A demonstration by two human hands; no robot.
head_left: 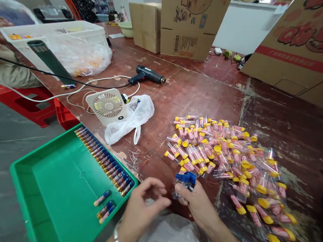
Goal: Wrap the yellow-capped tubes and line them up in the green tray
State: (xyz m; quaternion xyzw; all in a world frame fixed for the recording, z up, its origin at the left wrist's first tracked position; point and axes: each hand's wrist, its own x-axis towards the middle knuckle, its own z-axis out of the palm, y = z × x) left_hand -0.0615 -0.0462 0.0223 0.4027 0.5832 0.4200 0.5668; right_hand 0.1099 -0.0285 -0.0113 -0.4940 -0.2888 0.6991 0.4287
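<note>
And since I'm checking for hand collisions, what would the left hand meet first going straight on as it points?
Most likely the blue-ended bundle held in the right hand, or that hand's thumb; exact depth is unclear.

On the left of the worn red-brown table, a cream square-framed fan stands near a black heat gun, farther off, with a dark green cylinder beside a white plastic basket. At the far side, a pale green bowl sits by a plain brown cardboard box, next to a taller printed carton. A red plastic stool stands far left.
</note>
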